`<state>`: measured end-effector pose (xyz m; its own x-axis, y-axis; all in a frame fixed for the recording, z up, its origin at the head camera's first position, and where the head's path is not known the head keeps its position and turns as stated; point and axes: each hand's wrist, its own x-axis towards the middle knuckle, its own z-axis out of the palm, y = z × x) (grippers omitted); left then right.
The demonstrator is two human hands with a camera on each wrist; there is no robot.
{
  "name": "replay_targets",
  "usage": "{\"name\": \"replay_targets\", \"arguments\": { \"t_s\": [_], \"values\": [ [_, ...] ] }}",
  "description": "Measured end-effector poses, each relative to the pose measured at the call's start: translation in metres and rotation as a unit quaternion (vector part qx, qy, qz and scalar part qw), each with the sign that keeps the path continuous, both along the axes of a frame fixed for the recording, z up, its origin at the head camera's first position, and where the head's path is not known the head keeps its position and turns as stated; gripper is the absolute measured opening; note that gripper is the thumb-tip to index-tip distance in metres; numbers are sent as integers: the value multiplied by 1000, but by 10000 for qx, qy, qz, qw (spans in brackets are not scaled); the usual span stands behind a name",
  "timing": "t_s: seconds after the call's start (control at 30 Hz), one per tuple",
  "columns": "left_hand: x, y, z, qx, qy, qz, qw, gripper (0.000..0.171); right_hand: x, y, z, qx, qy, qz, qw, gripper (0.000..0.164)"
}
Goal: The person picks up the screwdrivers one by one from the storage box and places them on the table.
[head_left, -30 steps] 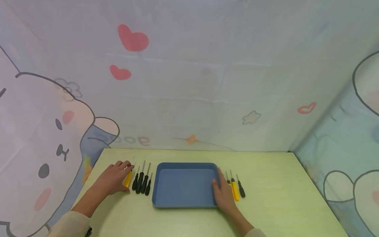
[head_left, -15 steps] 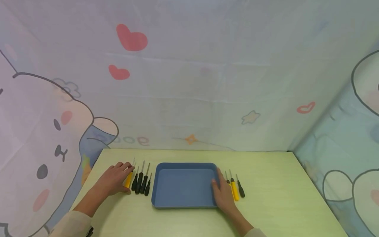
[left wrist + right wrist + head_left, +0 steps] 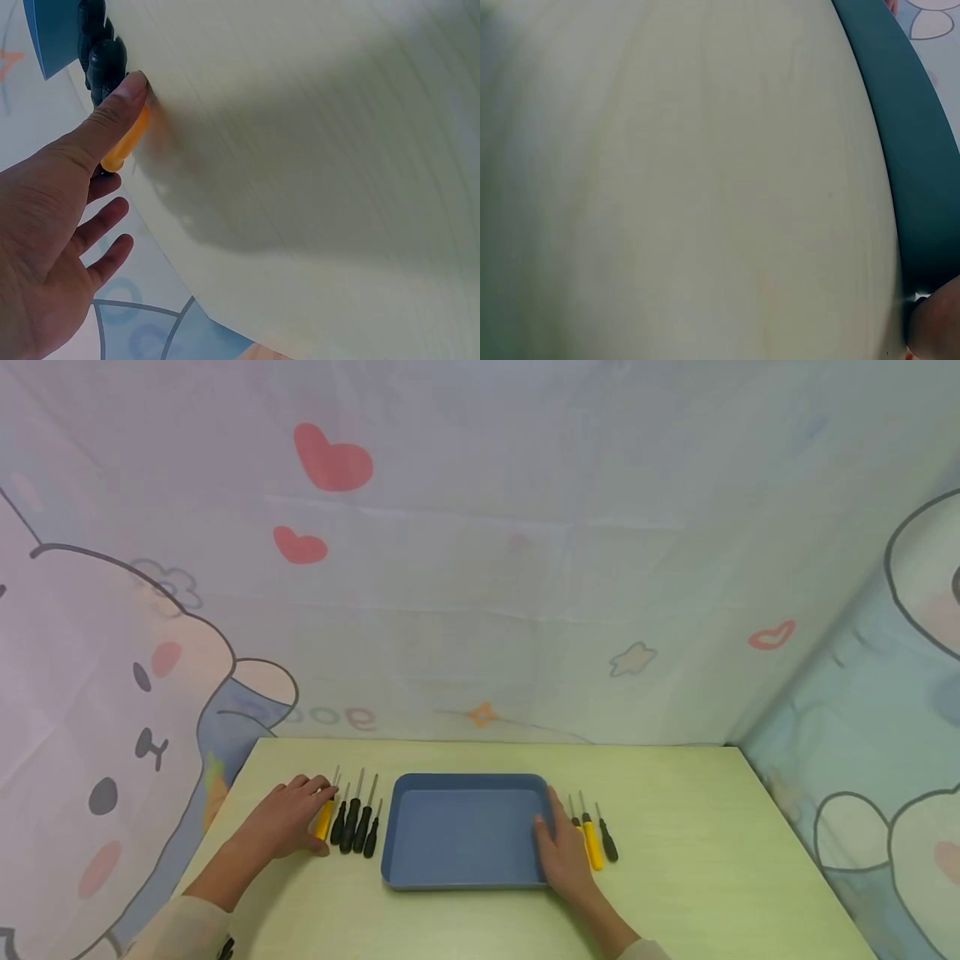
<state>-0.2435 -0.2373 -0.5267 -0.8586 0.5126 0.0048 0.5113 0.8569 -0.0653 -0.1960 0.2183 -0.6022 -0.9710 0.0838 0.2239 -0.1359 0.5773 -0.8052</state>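
My left hand (image 3: 283, 818) is at the left end of a screwdriver row, its thumb and fingers around a yellow-handled screwdriver (image 3: 324, 820). In the left wrist view, that yellow handle (image 3: 129, 141) shows between thumb and index finger, the other fingers spread apart. Several black-handled screwdrivers (image 3: 349, 827) lie side by side just right of it, shafts pointing away. My right hand (image 3: 566, 857) grips the right edge of a blue rectangular tray (image 3: 465, 887), thumb over the rim and fingers along the outside. The right wrist view shows the tray's side (image 3: 907, 135) and a bit of the hand.
Right of the tray lie a yellow screwdriver (image 3: 592, 845), a black one (image 3: 608, 845) and another yellow one partly hidden by my right hand. All rest on a pale wooden table (image 3: 697, 852). A cartoon-printed cloth (image 3: 480, 568) hangs behind and on both sides.
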Motion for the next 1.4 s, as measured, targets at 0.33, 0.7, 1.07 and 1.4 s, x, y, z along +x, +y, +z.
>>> {"name": "replay_targets", "arguments": {
  "t_s": [0.33, 0.7, 1.07, 1.4],
  "values": [
    [-3, 1, -1, -2, -168, -5, 9999, 93, 0, 2, -1, 27, 52, 17, 10000, 59],
    [-5, -3, -4, 283, -906, 234, 9952, 91, 2, 2, -2, 42, 24, 7, 10000, 59],
    [2, -6, 3, 656, -1145, 319, 9907, 111, 0, 0, 2, -84, -374, 104, 9992, 67],
    [-4, 0, 15, 1043, -1419, 546, 9829, 118, -9, 11, 7, -481, -577, 348, 9966, 77]
  ]
}}
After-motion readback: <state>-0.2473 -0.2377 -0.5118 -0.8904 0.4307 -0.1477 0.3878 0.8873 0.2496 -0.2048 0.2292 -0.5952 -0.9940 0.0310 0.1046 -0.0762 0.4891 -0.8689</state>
